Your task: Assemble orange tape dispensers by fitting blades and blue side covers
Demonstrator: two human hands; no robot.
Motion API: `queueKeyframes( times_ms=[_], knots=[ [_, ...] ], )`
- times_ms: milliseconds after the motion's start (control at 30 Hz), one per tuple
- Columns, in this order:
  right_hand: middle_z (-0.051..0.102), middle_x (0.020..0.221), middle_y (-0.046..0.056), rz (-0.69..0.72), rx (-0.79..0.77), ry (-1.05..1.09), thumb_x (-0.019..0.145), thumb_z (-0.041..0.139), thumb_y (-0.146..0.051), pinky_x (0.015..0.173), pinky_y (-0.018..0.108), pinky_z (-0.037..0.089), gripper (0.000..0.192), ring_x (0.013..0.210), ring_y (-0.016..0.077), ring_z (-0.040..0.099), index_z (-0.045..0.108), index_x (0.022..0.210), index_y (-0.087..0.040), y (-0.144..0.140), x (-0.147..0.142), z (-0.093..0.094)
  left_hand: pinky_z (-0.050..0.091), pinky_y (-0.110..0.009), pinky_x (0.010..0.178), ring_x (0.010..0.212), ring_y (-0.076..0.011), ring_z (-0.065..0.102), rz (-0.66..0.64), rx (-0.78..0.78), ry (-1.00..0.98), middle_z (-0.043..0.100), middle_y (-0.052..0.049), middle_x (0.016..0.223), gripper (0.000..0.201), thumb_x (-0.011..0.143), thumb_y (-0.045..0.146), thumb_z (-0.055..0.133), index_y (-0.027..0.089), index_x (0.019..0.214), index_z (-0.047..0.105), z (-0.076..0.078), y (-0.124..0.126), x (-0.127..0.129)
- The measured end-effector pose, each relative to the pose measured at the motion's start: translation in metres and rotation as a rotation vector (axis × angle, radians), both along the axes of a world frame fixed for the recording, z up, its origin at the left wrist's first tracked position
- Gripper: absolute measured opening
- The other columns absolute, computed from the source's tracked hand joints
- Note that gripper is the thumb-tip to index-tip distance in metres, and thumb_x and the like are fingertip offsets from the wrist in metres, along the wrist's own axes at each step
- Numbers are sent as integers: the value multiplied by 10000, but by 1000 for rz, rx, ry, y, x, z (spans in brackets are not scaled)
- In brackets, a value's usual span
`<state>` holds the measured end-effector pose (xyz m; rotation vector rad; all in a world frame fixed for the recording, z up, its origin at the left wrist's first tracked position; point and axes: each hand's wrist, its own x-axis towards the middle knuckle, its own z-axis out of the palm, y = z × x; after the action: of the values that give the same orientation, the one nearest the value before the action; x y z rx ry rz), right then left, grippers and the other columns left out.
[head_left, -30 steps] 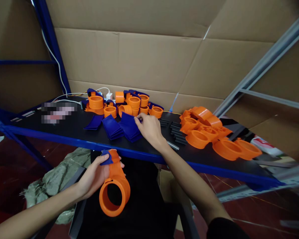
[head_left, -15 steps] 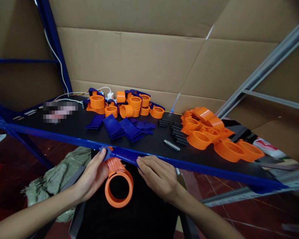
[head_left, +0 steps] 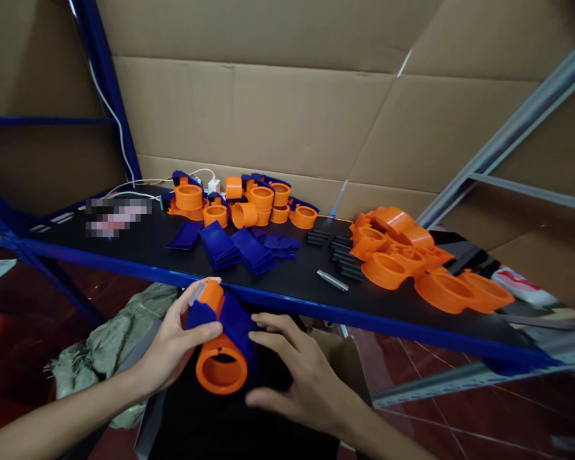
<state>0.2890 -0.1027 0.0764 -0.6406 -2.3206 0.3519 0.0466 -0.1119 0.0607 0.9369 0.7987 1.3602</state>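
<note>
Pointing ring-end (head_left: 221, 389) twd lap (head_left: 244, 428): orange pc (head_left: 231, 344); long axis aslant.

"Any lettering you can read?"
"None legible from where I sit."
"The white-and-red packet (head_left: 523, 287), far right?"
"Colours only. Too small and smeared for me to make out print."
"The pixelated patch (head_left: 117, 216), on your left?"
"Blocked out. I can't tell whether it carries any words."

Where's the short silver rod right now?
In the head view, right of center, the short silver rod lies on the black tabletop near its blue front rail, just in front of the black strips.
</note>
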Motion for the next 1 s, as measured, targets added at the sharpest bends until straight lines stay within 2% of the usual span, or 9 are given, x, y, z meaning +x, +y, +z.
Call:
queueKeyframes(
  times_ms=[67,133,267,333,433,733,800,900,1000],
  knots=[
    [550,1370,156,93,-236,18,858,667,-568,1017,424,514,675,1244,268,564,499,1404,-208,2,1,7,504,-335,896,1037,-285,624,-15,82,132,666,-64,1153,705,644,201,872,268,1298,618,4,-5,-1],
    [589,1297,128,98,-377,92,923,613,-506,996,388,511,553,1178,227,586,513,1382,-216,6,-1,10,504,-354,898,1068,-316,614,-40,166,253,648,-81,1205,745,573,176,908,264,1266,648,8,-10,1],
    [649,992,57,27,-534,285,859,728,-411,836,313,519,258,920,179,609,669,990,-197,14,-15,2,511,-378,878,1024,-317,622,-88,262,293,639,-89,1142,729,522,198,937,255,1200,676,12,-16,7],
    [619,891,30,37,-638,401,775,807,-419,761,286,509,289,824,158,585,650,845,-186,16,-20,-4,512,-374,859,1000,-307,622,-131,301,312,632,-88,1099,680,521,217,940,242,1151,683,11,-15,8],
    [570,844,4,98,-825,526,692,865,-425,669,250,487,356,746,129,547,616,770,-183,16,-23,-9,505,-392,876,1033,-319,610,-207,373,359,624,-103,1117,684,535,227,939,246,1162,666,7,-10,5],
    [580,804,-17,236,-1078,512,655,893,-390,645,217,442,381,712,97,537,598,725,-160,21,-19,-15,490,-422,914,1056,-327,599,-314,448,460,614,-122,1135,730,529,191,940,256,1204,668,4,-10,-1],
    [598,840,-4,170,-989,474,712,854,-408,682,243,479,343,745,117,570,614,771,-171,21,-18,-14,477,-422,950,1080,-322,600,-293,409,439,623,-116,1157,710,547,175,932,257,1199,664,6,-9,1],
    [629,1033,61,-53,-566,370,891,687,-389,858,336,522,222,959,185,620,670,1014,-206,10,-16,-10,450,-433,1015,1151,-318,598,-215,269,296,632,-103,1246,657,645,174,886,280,1230,608,6,-8,6],
    [598,1224,126,-127,-120,166,889,678,-427,982,423,503,468,1137,259,586,599,1299,-214,-7,-17,-6,462,-435,1017,1163,-303,609,-122,102,99,636,-85,1285,510,786,226,790,285,1239,565,3,-5,11]
  ],
)
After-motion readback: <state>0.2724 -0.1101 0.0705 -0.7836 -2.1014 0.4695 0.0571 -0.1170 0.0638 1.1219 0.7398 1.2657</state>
